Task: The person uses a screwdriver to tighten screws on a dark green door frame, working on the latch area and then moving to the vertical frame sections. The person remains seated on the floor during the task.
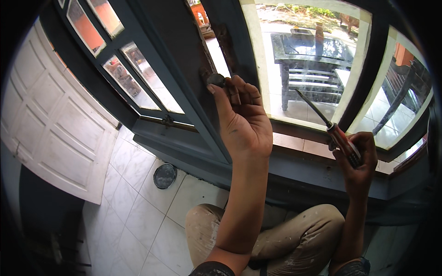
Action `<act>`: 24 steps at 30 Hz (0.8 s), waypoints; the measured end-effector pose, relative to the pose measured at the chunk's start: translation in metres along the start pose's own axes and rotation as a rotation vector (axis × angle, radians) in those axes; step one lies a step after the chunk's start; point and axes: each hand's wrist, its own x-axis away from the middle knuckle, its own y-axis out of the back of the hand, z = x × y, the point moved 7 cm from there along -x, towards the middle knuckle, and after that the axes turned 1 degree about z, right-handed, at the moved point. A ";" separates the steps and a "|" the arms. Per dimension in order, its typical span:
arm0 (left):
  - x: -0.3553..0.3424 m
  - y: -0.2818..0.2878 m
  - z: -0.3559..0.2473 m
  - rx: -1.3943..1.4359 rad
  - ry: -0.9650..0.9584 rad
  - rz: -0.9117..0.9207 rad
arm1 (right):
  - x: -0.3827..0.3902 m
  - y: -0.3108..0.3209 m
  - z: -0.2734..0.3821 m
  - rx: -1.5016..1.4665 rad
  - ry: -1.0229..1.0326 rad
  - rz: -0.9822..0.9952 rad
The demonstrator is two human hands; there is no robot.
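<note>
My left hand (244, 119) is raised, palm toward me, pinching a small dark round piece (215, 80) between thumb and fingers against the dark grey window post (191, 55), beside a narrow slot with worn edges. My right hand (361, 161) grips a screwdriver (340, 142) with a red and black handle, its long shaft angled up to the left in front of the glazed window (308, 55). Something small near my right thumb is too unclear to name.
A white panelled door (55, 119) stands at the left. A multi-pane window (94, 27) adjoins the post, above a grey ledge (179, 168). A dark round lid or container (165, 175) lies on the tiled floor (142, 216). My bent knees (317, 234) are below; furniture shows through the glass.
</note>
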 end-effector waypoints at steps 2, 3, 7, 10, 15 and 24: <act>0.002 -0.002 -0.002 -0.027 -0.024 -0.073 | 0.000 0.001 0.001 0.034 0.020 0.004; 0.003 -0.002 -0.004 -0.042 -0.035 -0.112 | 0.000 0.001 0.001 0.033 0.011 0.006; 0.005 -0.004 -0.013 -0.143 0.005 -0.141 | 0.001 0.003 0.001 0.027 -0.006 0.002; 0.007 -0.004 -0.017 -0.179 0.041 -0.159 | 0.001 0.003 0.001 0.002 0.007 -0.007; 0.017 0.012 -0.012 -0.058 0.125 -0.147 | 0.001 0.005 0.001 -0.006 0.021 -0.007; 0.007 0.013 0.003 0.140 0.114 -0.163 | 0.000 0.004 -0.006 0.009 0.003 0.035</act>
